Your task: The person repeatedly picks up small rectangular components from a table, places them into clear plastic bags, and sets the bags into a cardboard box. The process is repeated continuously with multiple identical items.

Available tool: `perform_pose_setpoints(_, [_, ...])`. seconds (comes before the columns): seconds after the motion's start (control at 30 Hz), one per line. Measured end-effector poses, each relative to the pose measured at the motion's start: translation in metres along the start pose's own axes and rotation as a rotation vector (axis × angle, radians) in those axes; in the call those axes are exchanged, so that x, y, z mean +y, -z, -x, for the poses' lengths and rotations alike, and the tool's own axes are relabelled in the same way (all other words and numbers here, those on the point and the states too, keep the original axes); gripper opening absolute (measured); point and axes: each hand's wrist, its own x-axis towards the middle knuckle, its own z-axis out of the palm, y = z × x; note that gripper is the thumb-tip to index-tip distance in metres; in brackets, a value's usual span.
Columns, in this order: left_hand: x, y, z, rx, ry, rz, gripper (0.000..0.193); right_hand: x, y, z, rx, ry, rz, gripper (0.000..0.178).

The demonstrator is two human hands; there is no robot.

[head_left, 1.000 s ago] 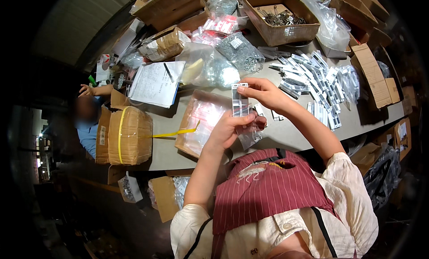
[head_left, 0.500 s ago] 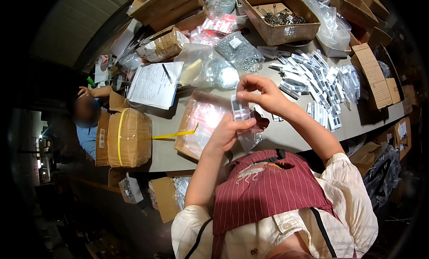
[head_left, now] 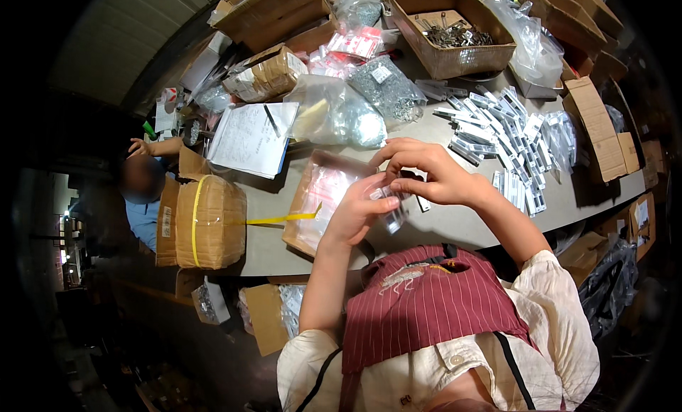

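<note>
My left hand (head_left: 353, 212) is closed on a small clear plastic bag (head_left: 393, 220), with a grey-and-white strip-like piece partly visible inside. My right hand (head_left: 442, 176) bends over the bag's upper end, thumb and fingers pinched together there; its fingertips partly hide the bag. Below the right hand lies a small dark-and-white piece (head_left: 424, 204). To the left of the bag, an open shallow cardboard box (head_left: 293, 233) contains clear bags with red markings (head_left: 328, 192). Right of my hands spreads a pile of grey-and-white strip-like pieces (head_left: 506, 138).
A taped carton (head_left: 213, 220) with a yellow strap (head_left: 284, 218) stands at left. Beyond are a clipboard with paper (head_left: 249, 142), bags of metal parts (head_left: 383, 89) and a carton of small metal pieces (head_left: 455, 62). Another person (head_left: 142, 220) is at far left.
My right hand has come down from the strip's raised end to the bag's upper end. The bag is tilted lower, and its hanging lower part looks shorter. The view has shifted slightly.
</note>
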Motion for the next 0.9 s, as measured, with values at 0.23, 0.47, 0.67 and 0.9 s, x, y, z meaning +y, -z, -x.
perform_pose_setpoints(0.23, [-0.007,-0.014,-0.001,0.321,-0.43,-0.399,0.027,-0.003,0.0,0.006,0.252,-0.096,0.163,0.013])
perform_pose_setpoints(0.47, [-0.018,-0.019,-0.001,0.512,-0.563,-0.394,0.015,-0.018,-0.012,0.008,0.371,-0.003,0.211,0.012])
perform_pose_setpoints(0.67, [-0.018,-0.024,0.001,0.5,-0.612,-0.381,0.012,-0.017,-0.019,0.014,0.348,-0.057,0.172,0.014])
perform_pose_setpoints(0.9, [-0.015,-0.017,0.002,0.544,-0.669,-0.478,0.009,-0.02,-0.019,0.015,0.321,-0.036,0.204,0.015])
